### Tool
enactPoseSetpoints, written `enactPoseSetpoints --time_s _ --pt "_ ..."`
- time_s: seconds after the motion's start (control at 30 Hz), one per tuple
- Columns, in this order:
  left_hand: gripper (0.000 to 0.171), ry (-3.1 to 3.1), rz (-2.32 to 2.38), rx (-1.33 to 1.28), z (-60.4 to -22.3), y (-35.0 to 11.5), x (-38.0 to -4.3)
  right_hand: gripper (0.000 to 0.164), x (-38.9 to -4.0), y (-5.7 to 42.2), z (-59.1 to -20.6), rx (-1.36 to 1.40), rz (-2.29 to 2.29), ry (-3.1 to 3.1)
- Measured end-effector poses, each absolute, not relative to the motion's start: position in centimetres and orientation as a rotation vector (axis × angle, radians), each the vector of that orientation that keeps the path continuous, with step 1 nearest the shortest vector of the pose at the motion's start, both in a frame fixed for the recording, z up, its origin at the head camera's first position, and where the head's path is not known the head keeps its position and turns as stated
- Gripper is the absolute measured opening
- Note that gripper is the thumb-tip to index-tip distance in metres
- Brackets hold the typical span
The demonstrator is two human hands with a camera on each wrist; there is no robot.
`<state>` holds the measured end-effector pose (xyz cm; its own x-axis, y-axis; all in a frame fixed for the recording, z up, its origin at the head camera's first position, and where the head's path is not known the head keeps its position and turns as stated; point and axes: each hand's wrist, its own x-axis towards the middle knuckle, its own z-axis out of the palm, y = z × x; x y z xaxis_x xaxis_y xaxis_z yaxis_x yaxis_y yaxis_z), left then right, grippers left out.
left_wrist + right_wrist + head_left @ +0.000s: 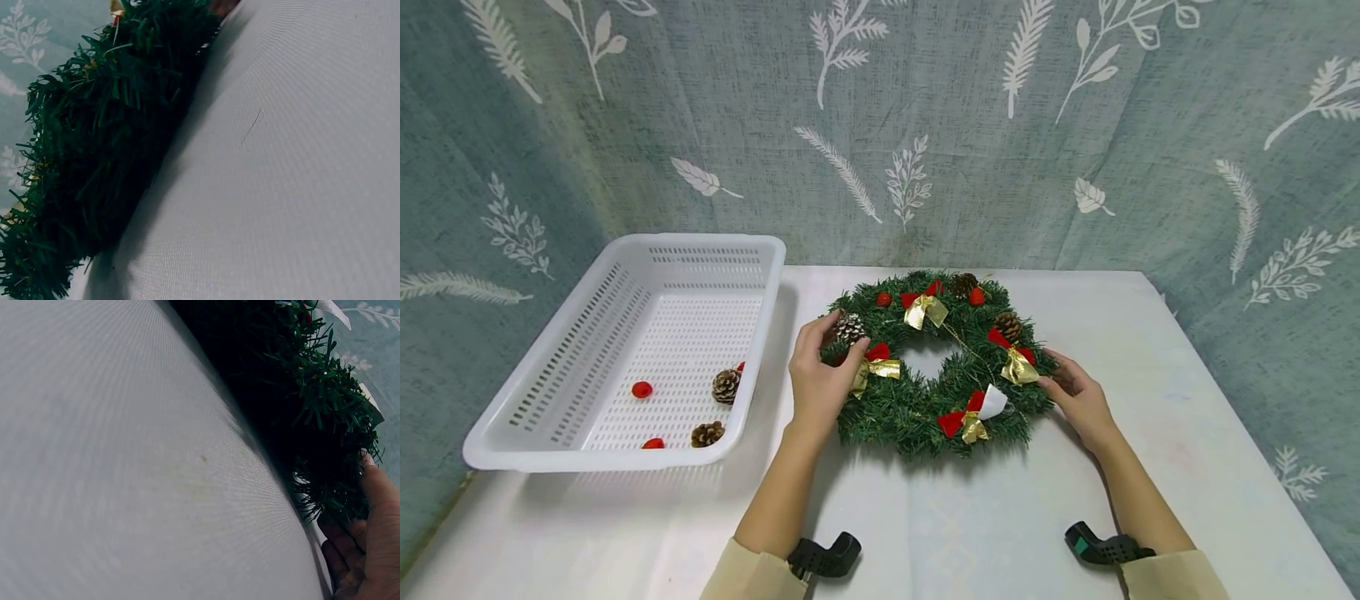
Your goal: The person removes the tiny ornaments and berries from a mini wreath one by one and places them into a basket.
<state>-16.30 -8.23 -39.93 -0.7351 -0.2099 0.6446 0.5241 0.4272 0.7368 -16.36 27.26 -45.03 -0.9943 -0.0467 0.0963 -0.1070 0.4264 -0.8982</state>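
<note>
A green Christmas wreath (pixel 910 421) lies on the white table, decorated with red and gold bows, pine cones and red berries. My left hand (pixel 817 377) grips its left side, thumb over the foliage beside a bow (pixel 880 367) and fingers near a frosted pine cone (pixel 850 328). On the opposite side my right hand (pixel 1081 408) holds the outer edge, thumb on top near a gold-tailed bow (pixel 1018 367). In the right wrist view, the fingers of the right hand (pixel 378 540) curl under the wreath (pixel 331 406). The left wrist view shows foliage but no left hand.
A white perforated plastic basket (pixel 625 460) stands left of the wreath. Inside are pine cones (pixel 726 386) and red berries (pixel 642 389). Behind the table (pixel 1150 358) hangs a grey-green curtain (pixel 955 108) with white leaf prints.
</note>
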Motion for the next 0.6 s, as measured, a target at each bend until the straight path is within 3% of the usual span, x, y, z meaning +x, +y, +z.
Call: enactPoseSetpoints --time_s 0.6 --pt "0.050 -1.950 -1.431 -0.194 -38.7 -9.5 -16.0 0.054 -16.4 27.3 -45.1 0.128 1.625 -2.621"
